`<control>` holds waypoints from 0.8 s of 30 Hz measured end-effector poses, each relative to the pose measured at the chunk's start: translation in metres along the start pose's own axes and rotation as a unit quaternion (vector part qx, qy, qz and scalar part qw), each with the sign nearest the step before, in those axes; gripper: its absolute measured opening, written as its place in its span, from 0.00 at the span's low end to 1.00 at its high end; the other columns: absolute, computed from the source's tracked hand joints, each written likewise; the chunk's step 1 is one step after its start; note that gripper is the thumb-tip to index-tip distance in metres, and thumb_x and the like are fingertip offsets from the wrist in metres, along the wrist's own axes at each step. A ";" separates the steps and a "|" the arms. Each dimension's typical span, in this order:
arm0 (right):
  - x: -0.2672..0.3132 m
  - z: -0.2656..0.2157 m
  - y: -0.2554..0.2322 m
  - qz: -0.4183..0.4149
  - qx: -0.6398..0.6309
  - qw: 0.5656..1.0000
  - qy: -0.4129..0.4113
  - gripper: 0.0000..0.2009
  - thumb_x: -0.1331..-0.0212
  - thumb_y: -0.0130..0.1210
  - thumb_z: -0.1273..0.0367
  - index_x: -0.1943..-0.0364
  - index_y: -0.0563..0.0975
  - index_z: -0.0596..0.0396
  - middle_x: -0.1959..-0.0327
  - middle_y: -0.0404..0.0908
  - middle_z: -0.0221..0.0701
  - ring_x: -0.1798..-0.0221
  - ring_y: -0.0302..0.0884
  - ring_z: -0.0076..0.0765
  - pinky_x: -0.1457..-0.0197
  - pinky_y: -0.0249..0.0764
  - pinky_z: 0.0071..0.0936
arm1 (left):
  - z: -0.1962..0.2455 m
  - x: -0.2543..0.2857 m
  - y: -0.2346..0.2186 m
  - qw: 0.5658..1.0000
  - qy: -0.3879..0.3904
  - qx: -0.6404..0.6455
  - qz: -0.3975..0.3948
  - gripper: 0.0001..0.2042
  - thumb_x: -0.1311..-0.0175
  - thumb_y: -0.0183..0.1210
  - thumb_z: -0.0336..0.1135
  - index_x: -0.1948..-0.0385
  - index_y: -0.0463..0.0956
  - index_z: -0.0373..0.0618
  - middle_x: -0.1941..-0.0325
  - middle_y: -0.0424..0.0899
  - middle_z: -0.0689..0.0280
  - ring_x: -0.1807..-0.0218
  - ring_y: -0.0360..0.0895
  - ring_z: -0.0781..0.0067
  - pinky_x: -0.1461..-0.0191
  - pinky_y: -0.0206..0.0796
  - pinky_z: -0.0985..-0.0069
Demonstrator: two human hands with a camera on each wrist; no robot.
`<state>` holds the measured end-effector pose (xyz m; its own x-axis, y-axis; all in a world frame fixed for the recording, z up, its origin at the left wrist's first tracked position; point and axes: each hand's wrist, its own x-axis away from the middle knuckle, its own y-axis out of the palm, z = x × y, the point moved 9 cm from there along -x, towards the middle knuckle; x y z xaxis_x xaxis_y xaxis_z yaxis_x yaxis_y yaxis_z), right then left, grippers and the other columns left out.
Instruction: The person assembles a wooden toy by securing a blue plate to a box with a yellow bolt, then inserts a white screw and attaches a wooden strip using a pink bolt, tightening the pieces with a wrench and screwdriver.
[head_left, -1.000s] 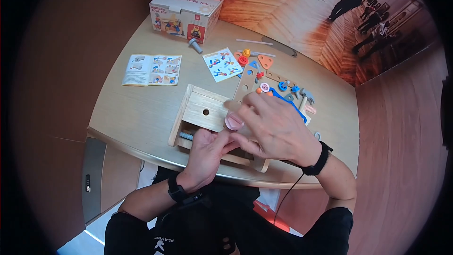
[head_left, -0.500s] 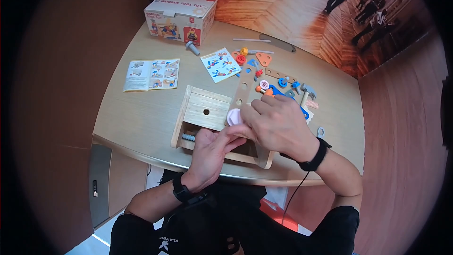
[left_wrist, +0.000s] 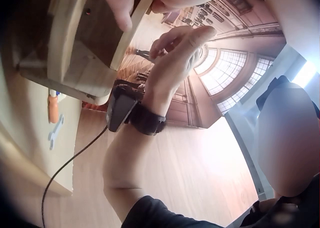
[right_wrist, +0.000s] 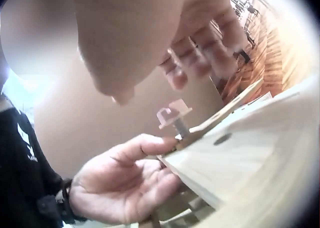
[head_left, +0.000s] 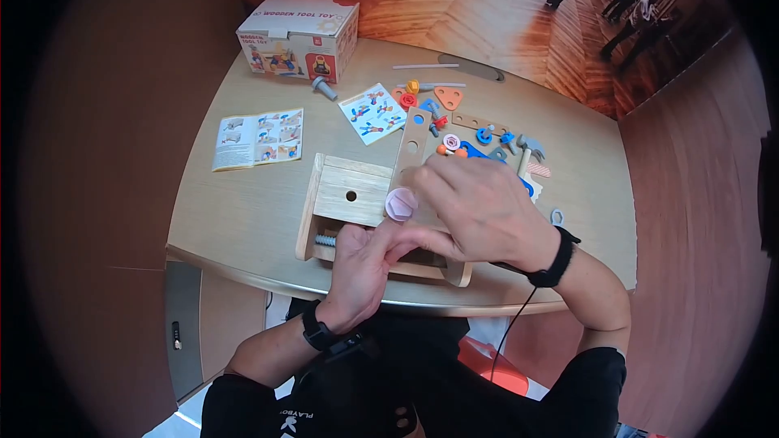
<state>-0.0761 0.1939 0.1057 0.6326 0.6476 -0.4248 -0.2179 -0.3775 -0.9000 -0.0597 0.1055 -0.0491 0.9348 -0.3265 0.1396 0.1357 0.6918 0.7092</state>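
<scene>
A pink bolt [head_left: 401, 204] stands through the end of a long wooden strip with holes [head_left: 412, 148], over the top board of a wooden box frame [head_left: 351, 187]. In the right wrist view, the pink bolt [right_wrist: 173, 114] leans slightly, its grey shank partly showing. My left hand [head_left: 359, 276] pinches the strip's near end and the board edge, thumb above and fingers beneath. My right hand [head_left: 487, 207] hovers beside the bolt head, its fingers loosely curled and clear of the bolt in the right wrist view. What my left fingertips touch underneath is hidden.
A carton [head_left: 298, 36] stands at the back left, with a grey bolt [head_left: 324, 88] before it. An open booklet [head_left: 258, 139] and a picture sheet [head_left: 372, 113] lie beyond the frame. Colourful toy parts, a hammer [head_left: 531, 146] and a wrench [head_left: 557, 217] lie to the right.
My right fingers have come away from the pink bolt head, which is now uncovered. My left hand keeps its hold at the strip's end. The head view has shifted a little.
</scene>
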 end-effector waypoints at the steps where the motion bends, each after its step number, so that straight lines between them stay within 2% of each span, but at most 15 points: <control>1: 0.003 0.003 0.004 -0.001 -0.001 1.000 0.000 0.21 0.39 0.61 0.48 0.66 0.78 0.53 0.77 0.75 0.29 0.69 0.81 0.37 0.71 0.74 0.36 | -0.001 0.000 0.002 1.000 -0.004 0.002 -0.010 0.13 0.20 0.49 0.29 0.50 0.79 0.29 0.45 0.84 0.55 0.43 0.83 0.69 0.34 0.76 0.66; 3: 0.013 0.007 0.023 -0.050 0.065 0.997 -0.009 0.21 0.40 0.61 0.47 0.69 0.79 0.53 0.77 0.75 0.29 0.70 0.80 0.36 0.72 0.73 0.35 | -0.003 0.000 0.000 1.000 -0.008 -0.018 -0.008 0.13 0.20 0.49 0.29 0.49 0.78 0.29 0.45 0.84 0.55 0.43 0.83 0.68 0.35 0.76 0.67; 4: 0.019 0.011 0.027 -0.111 0.089 0.990 -0.003 0.20 0.40 0.61 0.49 0.67 0.79 0.53 0.76 0.75 0.29 0.71 0.79 0.36 0.71 0.74 0.34 | -0.004 -0.001 -0.001 0.999 -0.007 -0.035 -0.008 0.13 0.20 0.49 0.30 0.47 0.77 0.29 0.45 0.84 0.55 0.42 0.83 0.68 0.35 0.76 0.67; 5: 0.019 0.010 0.021 -0.109 0.090 0.990 0.000 0.20 0.40 0.61 0.49 0.67 0.79 0.53 0.76 0.75 0.29 0.71 0.79 0.36 0.71 0.74 0.34 | -0.003 -0.002 0.002 0.999 -0.009 -0.037 -0.010 0.13 0.20 0.49 0.30 0.47 0.77 0.29 0.45 0.84 0.55 0.42 0.83 0.68 0.35 0.76 0.67; 7: 0.014 0.008 0.002 -0.031 0.032 0.999 0.006 0.19 0.39 0.61 0.50 0.65 0.80 0.52 0.75 0.76 0.29 0.70 0.80 0.36 0.71 0.74 0.33 | 0.001 -0.001 0.005 1.000 -0.011 -0.009 0.012 0.14 0.20 0.49 0.31 0.44 0.75 0.29 0.45 0.84 0.56 0.43 0.84 0.68 0.35 0.77 0.67; 11: 0.019 0.007 0.014 0.005 -0.011 1.000 0.010 0.19 0.39 0.61 0.50 0.65 0.80 0.52 0.75 0.76 0.29 0.70 0.80 0.36 0.72 0.73 0.33 | -0.002 -0.002 0.001 0.999 -0.013 -0.014 0.042 0.14 0.19 0.49 0.31 0.44 0.75 0.30 0.45 0.84 0.56 0.43 0.84 0.67 0.35 0.77 0.66; 13: 0.024 0.016 0.029 -0.106 0.098 0.989 0.013 0.19 0.39 0.61 0.49 0.62 0.80 0.51 0.73 0.76 0.29 0.70 0.79 0.36 0.72 0.73 0.33 | -0.004 -0.003 0.000 1.000 0.001 -0.029 0.002 0.14 0.20 0.49 0.31 0.42 0.74 0.31 0.44 0.84 0.55 0.43 0.84 0.65 0.34 0.77 0.64; 14: 0.022 0.014 0.025 -0.103 0.098 0.990 0.014 0.19 0.39 0.61 0.49 0.62 0.80 0.51 0.73 0.76 0.29 0.70 0.79 0.36 0.72 0.73 0.33 | -0.004 -0.003 0.000 0.999 0.001 -0.032 0.002 0.14 0.20 0.49 0.31 0.42 0.74 0.31 0.44 0.84 0.55 0.43 0.84 0.65 0.34 0.77 0.64; 16: 0.011 0.010 -0.004 0.020 0.006 1.000 0.016 0.18 0.40 0.62 0.51 0.62 0.79 0.51 0.73 0.76 0.28 0.70 0.79 0.36 0.72 0.72 0.34 | -0.003 -0.003 0.004 0.999 -0.005 -0.036 -0.021 0.13 0.19 0.50 0.32 0.41 0.75 0.36 0.45 0.85 0.59 0.44 0.84 0.69 0.37 0.77 0.67; 19: 0.015 0.005 0.012 0.060 0.010 0.997 -0.042 0.17 0.40 0.62 0.52 0.63 0.79 0.51 0.72 0.77 0.28 0.70 0.80 0.36 0.71 0.73 0.35 | -0.002 -0.002 0.004 1.000 -0.013 -0.004 0.025 0.13 0.19 0.51 0.32 0.42 0.76 0.35 0.45 0.85 0.58 0.45 0.84 0.70 0.37 0.78 0.68; 20: 0.018 0.006 0.008 0.061 0.009 0.997 -0.039 0.17 0.40 0.62 0.52 0.63 0.79 0.51 0.72 0.77 0.28 0.70 0.80 0.36 0.71 0.73 0.35 | -0.004 -0.002 0.002 1.000 -0.016 -0.006 0.024 0.13 0.19 0.51 0.32 0.42 0.76 0.35 0.45 0.85 0.58 0.45 0.84 0.70 0.37 0.78 0.68; 22: 0.025 0.019 0.027 -0.118 0.083 0.989 0.023 0.16 0.40 0.62 0.53 0.64 0.78 0.51 0.73 0.78 0.28 0.70 0.80 0.36 0.69 0.74 0.36 | -0.006 -0.002 -0.002 1.000 -0.001 0.004 0.016 0.13 0.19 0.51 0.32 0.42 0.75 0.36 0.45 0.85 0.58 0.46 0.85 0.70 0.37 0.78 0.68; 23: 0.022 0.018 0.028 -0.117 0.084 0.989 0.022 0.16 0.40 0.62 0.53 0.64 0.78 0.51 0.73 0.78 0.28 0.70 0.80 0.36 0.69 0.74 0.36 | -0.006 -0.003 -0.002 1.000 0.000 0.004 0.016 0.13 0.19 0.51 0.32 0.42 0.75 0.36 0.45 0.85 0.58 0.46 0.85 0.70 0.37 0.78 0.68; 24: 0.014 0.012 0.013 -0.020 0.031 0.999 0.011 0.16 0.39 0.62 0.52 0.65 0.78 0.51 0.75 0.76 0.29 0.71 0.79 0.37 0.68 0.73 0.35 | -0.008 -0.004 -0.002 1.000 -0.006 -0.002 0.017 0.13 0.19 0.51 0.31 0.41 0.75 0.36 0.45 0.85 0.59 0.46 0.85 0.70 0.37 0.78 0.68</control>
<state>-0.0791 0.2060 0.0866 0.6575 0.6465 -0.3869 -0.2376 -0.3094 -0.9208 -0.0610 0.1107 -0.0565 0.9348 -0.3108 0.1717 0.1055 0.7049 0.7014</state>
